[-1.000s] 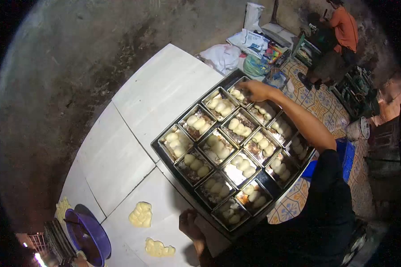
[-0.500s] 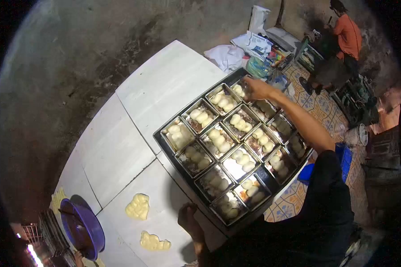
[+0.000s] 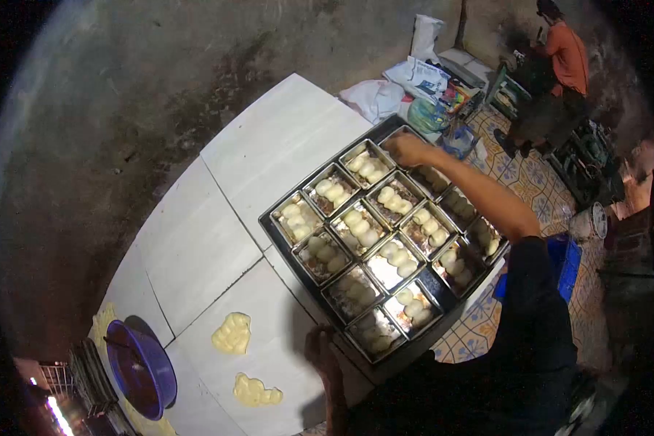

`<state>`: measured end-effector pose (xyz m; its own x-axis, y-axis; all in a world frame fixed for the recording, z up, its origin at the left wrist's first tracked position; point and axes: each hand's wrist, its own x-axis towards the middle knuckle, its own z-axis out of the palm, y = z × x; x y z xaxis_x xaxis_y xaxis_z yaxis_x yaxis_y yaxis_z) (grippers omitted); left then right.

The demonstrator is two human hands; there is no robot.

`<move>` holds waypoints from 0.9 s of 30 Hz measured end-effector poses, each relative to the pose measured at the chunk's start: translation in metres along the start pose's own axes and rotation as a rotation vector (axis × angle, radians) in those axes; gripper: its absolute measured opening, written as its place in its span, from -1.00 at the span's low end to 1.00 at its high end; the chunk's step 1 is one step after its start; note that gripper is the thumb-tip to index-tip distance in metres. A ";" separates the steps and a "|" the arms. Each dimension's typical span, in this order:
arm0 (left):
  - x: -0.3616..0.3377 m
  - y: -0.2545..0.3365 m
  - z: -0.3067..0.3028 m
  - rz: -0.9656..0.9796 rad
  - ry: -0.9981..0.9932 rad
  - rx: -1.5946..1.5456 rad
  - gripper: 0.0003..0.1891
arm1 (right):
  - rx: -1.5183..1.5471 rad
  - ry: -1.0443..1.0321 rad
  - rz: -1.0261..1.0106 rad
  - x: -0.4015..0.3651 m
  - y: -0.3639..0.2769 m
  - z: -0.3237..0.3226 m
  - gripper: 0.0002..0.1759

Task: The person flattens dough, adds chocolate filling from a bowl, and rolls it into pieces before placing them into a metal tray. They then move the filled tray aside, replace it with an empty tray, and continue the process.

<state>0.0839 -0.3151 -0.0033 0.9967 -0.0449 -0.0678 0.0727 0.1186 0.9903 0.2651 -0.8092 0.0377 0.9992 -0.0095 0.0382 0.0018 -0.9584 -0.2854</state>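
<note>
My right hand (image 3: 407,150) reaches over the far corner tin, its fingers bent down into it. Whatever the fingertips grip is hidden beneath the hand. A large black tray (image 3: 270,231) bears several rectangular tins, many showing pale dough balls (image 3: 394,199) laid in rows. In shadow by the tray's near left side, my left hand (image 3: 321,349) is low over the white table; its finger pose is too dark to read. Two flattened dough pieces, one rounded (image 3: 232,333) and one longer (image 3: 256,391), lie on the tabletop left of that hand.
A purple basin (image 3: 142,370) stands at the table's (image 3: 196,261) left end. Plastic bags (image 3: 374,100) are piled beyond the tray. A person in an orange shirt (image 3: 567,59) is at the far right. On the patterned floor sit a blue crate (image 3: 565,267) and a white bucket (image 3: 588,221).
My right hand has shifted slightly leftward over the corner tin and now covers the dough that showed there. My left hand has moved a little toward the tray. The whole view has shifted slightly.
</note>
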 end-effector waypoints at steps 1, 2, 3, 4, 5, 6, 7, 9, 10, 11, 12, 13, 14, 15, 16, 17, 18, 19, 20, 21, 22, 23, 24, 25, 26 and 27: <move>0.001 -0.017 -0.005 0.084 -0.025 0.037 -0.84 | -0.083 0.047 0.012 0.003 0.007 0.017 -0.45; 0.004 -0.019 -0.005 0.169 -0.044 0.076 -0.84 | -0.163 0.094 0.019 0.008 0.008 0.026 -0.44; 0.002 -0.019 -0.007 0.124 -0.024 0.094 -0.84 | -0.036 0.098 0.002 0.011 0.015 0.029 -0.50; -0.001 -0.008 -0.006 0.080 -0.004 0.113 -0.84 | 0.009 0.103 0.078 0.011 0.007 0.023 -0.52; 0.000 -0.001 -0.006 0.036 0.015 0.130 -0.83 | 0.054 0.108 0.155 0.004 -0.006 0.010 -0.53; 0.003 0.000 -0.007 0.007 0.026 0.211 -0.84 | 0.096 0.109 0.234 0.000 -0.013 0.001 -0.54; 0.004 0.001 -0.009 -0.029 0.030 0.293 -0.84 | -0.019 0.052 0.175 0.001 -0.005 0.002 -0.54; -0.002 -0.009 -0.016 -0.042 0.004 0.356 -0.85 | -0.045 0.082 0.012 -0.003 0.013 0.016 -0.55; -0.001 -0.026 -0.023 -0.003 -0.015 0.335 -0.85 | -0.061 0.100 -0.076 -0.004 0.017 0.017 -0.55; 0.003 -0.032 -0.024 0.042 -0.026 0.314 -0.85 | 0.082 0.120 -0.043 -0.017 -0.004 -0.003 -0.55; 0.003 -0.039 -0.021 0.049 0.040 0.320 -0.84 | 0.071 0.250 0.011 -0.024 -0.012 -0.015 -0.55; 0.003 -0.039 -0.014 0.051 0.105 0.334 -0.83 | 0.068 0.376 0.067 -0.035 -0.014 -0.021 -0.54; 0.006 -0.033 -0.006 0.052 0.168 0.347 -0.82 | 0.064 0.502 0.128 -0.048 -0.016 -0.027 -0.53; 0.007 -0.024 0.000 -0.057 0.136 0.307 -0.80 | 0.039 0.569 0.171 -0.067 -0.018 -0.037 -0.52; 0.008 -0.012 0.009 -0.168 0.108 0.271 -0.78 | 0.015 0.630 0.213 -0.089 -0.021 -0.046 -0.52; 0.012 -0.004 0.018 -0.210 0.063 0.360 -0.77 | 0.069 0.420 0.391 -0.111 -0.028 -0.061 -0.51; 0.014 -0.002 0.025 -0.223 0.036 0.426 -0.75 | 0.119 0.210 0.561 -0.131 -0.031 -0.070 -0.50; 0.016 0.001 0.031 -0.235 0.008 0.491 -0.73 | 0.135 0.076 0.571 -0.150 -0.026 -0.066 -0.48; 0.017 0.000 0.035 -0.221 0.007 0.531 -0.71 | 0.144 -0.058 0.572 -0.168 -0.021 -0.061 -0.47; 0.017 -0.002 0.038 -0.210 0.011 0.572 -0.69 | 0.249 0.101 0.455 -0.186 -0.023 -0.051 -0.45; 0.016 -0.004 0.038 -0.201 0.014 0.619 -0.67 | 0.362 0.256 0.337 -0.202 -0.024 -0.038 -0.44; 0.016 -0.005 0.039 -0.190 0.010 0.666 -0.65 | 0.328 0.344 0.313 -0.214 -0.014 -0.024 -0.43; 0.015 -0.004 0.041 -0.184 0.008 0.711 -0.63 | 0.295 0.428 0.287 -0.222 0.001 -0.007 -0.42; 0.012 0.006 0.043 -0.229 -0.004 0.612 -0.63 | 0.268 0.509 0.259 -0.223 0.007 -0.002 -0.40; 0.011 0.020 0.045 -0.269 -0.017 0.515 -0.64 | 0.374 0.388 0.329 -0.224 0.015 -0.002 -0.39; 0.010 0.024 0.045 -0.235 -0.009 0.552 -0.64 | 0.476 0.265 0.399 -0.221 0.015 -0.008 -0.39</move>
<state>0.0940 -0.3576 0.0256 0.9556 -0.0159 -0.2943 0.2594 -0.4282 0.8656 0.0438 -0.8242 0.0329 0.8837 -0.4643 0.0590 -0.2873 -0.6376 -0.7147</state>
